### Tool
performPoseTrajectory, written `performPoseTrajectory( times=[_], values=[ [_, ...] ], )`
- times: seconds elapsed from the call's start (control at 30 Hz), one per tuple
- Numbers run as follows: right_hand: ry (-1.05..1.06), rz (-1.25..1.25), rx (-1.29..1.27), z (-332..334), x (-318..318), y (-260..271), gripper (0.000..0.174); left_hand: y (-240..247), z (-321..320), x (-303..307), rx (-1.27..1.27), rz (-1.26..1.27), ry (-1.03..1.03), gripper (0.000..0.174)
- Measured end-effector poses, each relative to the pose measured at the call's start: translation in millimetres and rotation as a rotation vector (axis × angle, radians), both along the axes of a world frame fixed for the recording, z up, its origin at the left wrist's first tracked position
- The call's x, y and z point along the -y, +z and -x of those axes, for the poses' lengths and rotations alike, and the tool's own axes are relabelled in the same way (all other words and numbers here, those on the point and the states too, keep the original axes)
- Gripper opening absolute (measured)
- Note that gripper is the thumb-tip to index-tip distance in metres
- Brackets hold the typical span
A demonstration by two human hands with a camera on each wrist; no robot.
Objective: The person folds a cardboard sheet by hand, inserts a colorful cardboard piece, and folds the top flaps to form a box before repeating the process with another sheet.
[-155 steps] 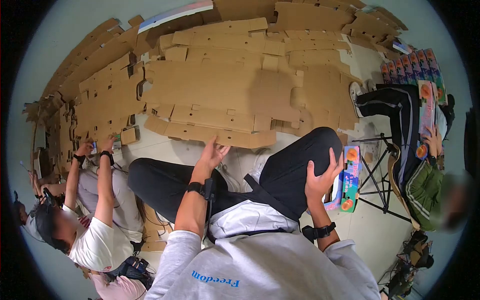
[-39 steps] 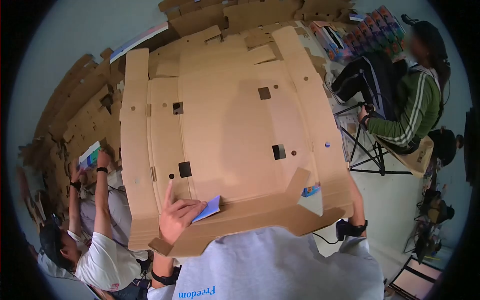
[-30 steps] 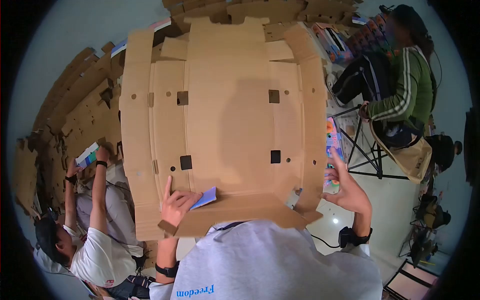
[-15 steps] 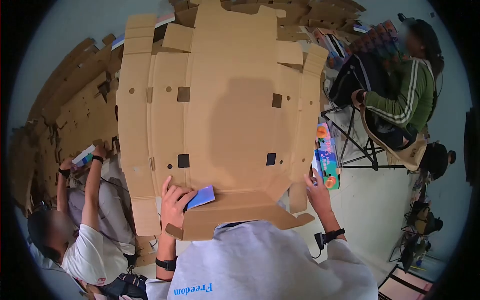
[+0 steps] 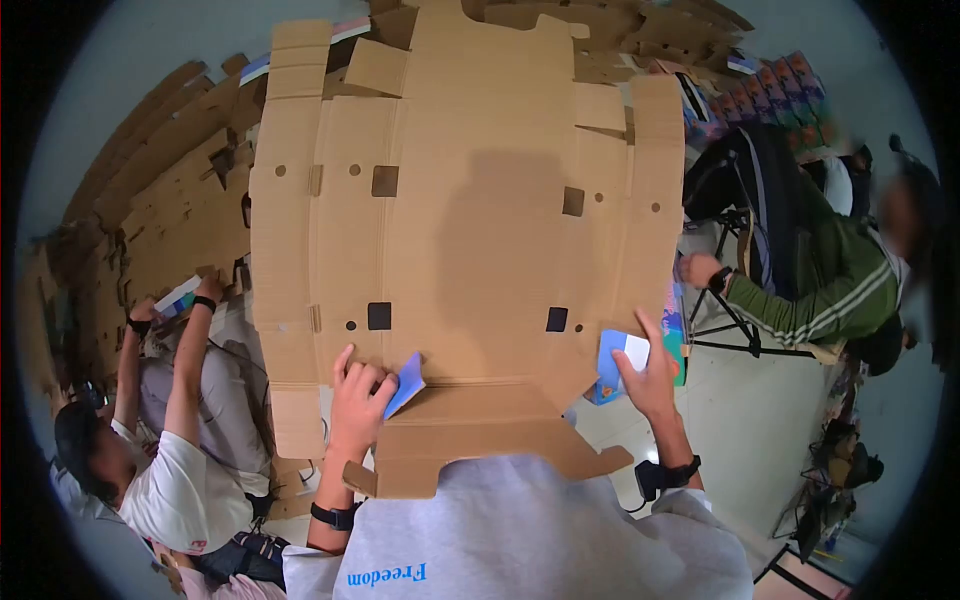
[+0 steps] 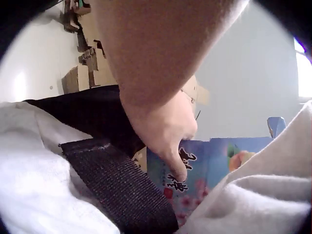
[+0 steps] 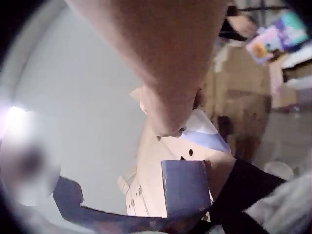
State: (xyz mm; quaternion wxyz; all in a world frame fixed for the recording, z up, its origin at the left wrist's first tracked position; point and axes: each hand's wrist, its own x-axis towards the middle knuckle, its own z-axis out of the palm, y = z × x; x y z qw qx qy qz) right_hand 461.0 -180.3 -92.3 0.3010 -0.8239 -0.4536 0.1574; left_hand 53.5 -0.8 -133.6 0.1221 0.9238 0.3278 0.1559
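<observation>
A large, partly folded cardboard box (image 5: 480, 240) lies open before me, brown inside up, with square cutouts and round holes. Its near end panel (image 5: 480, 440) stands bent up against my sweatshirt. My left hand (image 5: 355, 405) grips the near left corner, fingers inside beside a blue flap (image 5: 405, 385). In the left wrist view, the thumb presses on the printed outer face (image 6: 214, 163), blue with peaches and blossoms. At the near right corner, my right hand (image 5: 650, 375) pinches a blue and white flap (image 5: 612, 365); some of its fingers are hidden behind it.
Finished printed boxes (image 5: 770, 100) stand in a row at back right. Another printed box (image 5: 675, 335) stands on the floor beside my right hand. One person (image 5: 840, 260) sits at right, another (image 5: 180, 440) works at left. More flat cardboard (image 5: 170, 220) lies beyond.
The cardboard has come up from the floor onto me, and its near end is now folded up. My right hand has moved in from the right side and turned the blue and white flap upward.
</observation>
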Motion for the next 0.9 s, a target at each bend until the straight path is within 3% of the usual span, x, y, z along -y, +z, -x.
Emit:
performPoseTrajectory(
  times=[0.03,0.13,0.23,0.27,0.37,0.6,0.7,0.8,0.9],
  values=[
    [-0.026,-0.018,0.024,6,-11,21,0.052,6,-2,0,-0.021,0.000,-0.013,0.014],
    [0.230,0.019,0.005,-13,-21,64,0.042,13,-11,1,-0.050,-0.002,-0.045,0.015],
    [0.440,0.246,-0.002,-2,-37,110,0.031,16,-21,0,-0.085,0.025,-0.061,0.016],
    [0.516,0.131,0.099,6,-42,102,0.019,14,-21,-3,-0.092,0.036,-0.071,0.016],
    [0.528,0.032,0.207,33,-72,110,0.016,5,-20,-4,-0.095,0.025,-0.045,0.016],
    [0.680,0.024,0.340,11,-101,115,0.025,12,-25,-3,-0.074,-0.023,-0.108,0.017],
    [0.824,0.097,0.469,34,-112,120,0.034,14,-25,-1,-0.110,-0.019,-0.122,0.018],
    [0.858,0.085,0.556,84,-126,92,0.038,14,-25,-5,-0.111,0.017,-0.107,0.020],
    [1.084,0.048,0.465,89,-159,29,0.032,15,-24,-5,-0.118,0.042,-0.072,0.024]
  ],
)
